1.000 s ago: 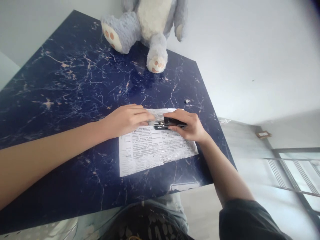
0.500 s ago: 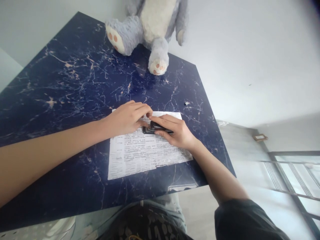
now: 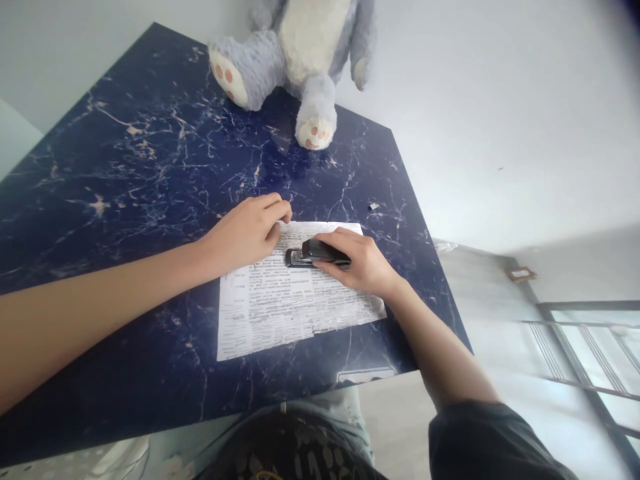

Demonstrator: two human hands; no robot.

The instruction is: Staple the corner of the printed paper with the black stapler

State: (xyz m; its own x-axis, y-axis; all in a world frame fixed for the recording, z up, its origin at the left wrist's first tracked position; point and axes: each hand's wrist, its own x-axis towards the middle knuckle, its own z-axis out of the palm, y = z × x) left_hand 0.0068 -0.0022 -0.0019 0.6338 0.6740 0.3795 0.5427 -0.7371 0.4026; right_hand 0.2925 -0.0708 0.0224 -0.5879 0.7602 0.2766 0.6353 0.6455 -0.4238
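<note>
A black stapler [image 3: 313,253] lies flat on a printed white paper sheet [image 3: 280,303], its nose pointing to 9 o'clock near the sheet's 12 o'clock edge, while the sheet rests flat on the tabletop, slightly skewed, with creased edges.

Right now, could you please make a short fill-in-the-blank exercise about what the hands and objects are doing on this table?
1. The right hand holds a black ____.
2. The stapler rests on a printed ____ of paper.
3. The left hand presses the paper's ____ edge.
4. A plush toy sits on the dark blue marbled ____.

Missing words: stapler; sheet; far; table
</note>
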